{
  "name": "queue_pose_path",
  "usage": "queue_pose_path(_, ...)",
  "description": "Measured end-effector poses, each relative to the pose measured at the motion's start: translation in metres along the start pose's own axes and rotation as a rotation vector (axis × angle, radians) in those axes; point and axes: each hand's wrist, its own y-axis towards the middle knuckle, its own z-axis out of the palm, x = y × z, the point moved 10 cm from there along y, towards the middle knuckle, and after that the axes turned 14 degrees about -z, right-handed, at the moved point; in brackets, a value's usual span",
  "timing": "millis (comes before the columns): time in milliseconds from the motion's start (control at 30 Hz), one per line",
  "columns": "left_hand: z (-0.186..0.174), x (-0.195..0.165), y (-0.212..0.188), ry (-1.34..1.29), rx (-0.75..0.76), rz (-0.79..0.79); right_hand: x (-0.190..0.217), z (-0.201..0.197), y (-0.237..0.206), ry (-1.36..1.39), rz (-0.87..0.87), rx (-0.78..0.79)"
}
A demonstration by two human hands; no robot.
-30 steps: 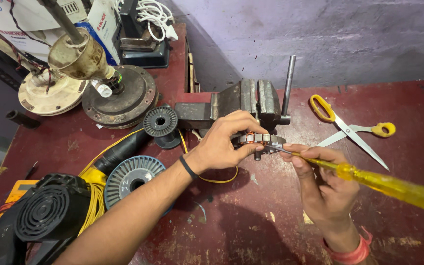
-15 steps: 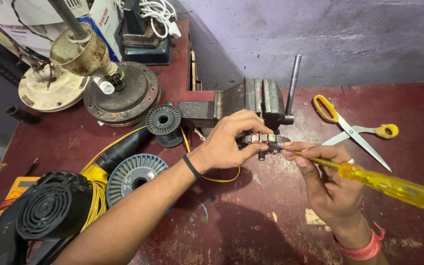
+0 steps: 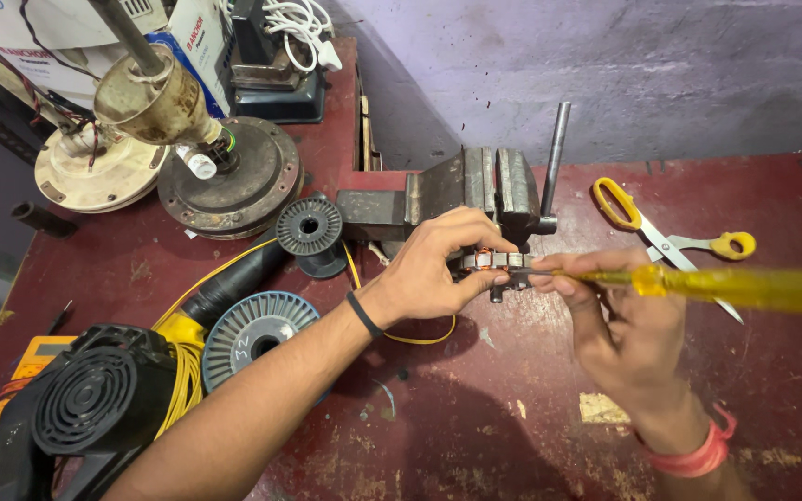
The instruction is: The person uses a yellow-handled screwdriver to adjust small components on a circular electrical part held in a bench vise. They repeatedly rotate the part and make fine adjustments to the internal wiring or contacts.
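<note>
My left hand pinches a small round motor stator with copper windings, held just in front of a grey bench vise. A black band circles that wrist. My right hand grips a yellow-handled screwdriver, whose thin shaft points left and touches the stator. A red band is on the right wrist. The stator's far side is hidden by my left fingers.
Yellow-handled scissors lie at the right on the dark red workbench. Two wire spools, a black fan housing with yellow cable, and fan motor parts crowd the left side. A purple wall stands behind.
The view has shifted slightly. Both hands stay on the stator and screwdriver in nearly the same pose, with the screwdriver tip still against the stator.
</note>
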Motion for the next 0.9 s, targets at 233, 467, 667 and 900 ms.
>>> queue_pose_path(233, 0.006, -0.006, 0.000, 0.025, 0.000, -0.011, 0.009, 0.006, 0.037, -0.273, 0.036, 0.415)
queue_pose_path(467, -0.001, -0.003, 0.000, 0.005, -0.016, 0.019, 0.018, 0.005, 0.011, -0.091, -0.171, 0.238)
queue_pose_path(667, -0.001, 0.001, 0.000, 0.007, -0.003, -0.012, 0.008, 0.003, -0.031, -0.131, -0.154, 0.066)
queue_pose_path(900, -0.005, -0.003, -0.001, 0.004, -0.029, 0.004, 0.018, 0.007, -0.036, -0.067, -0.115, -0.022)
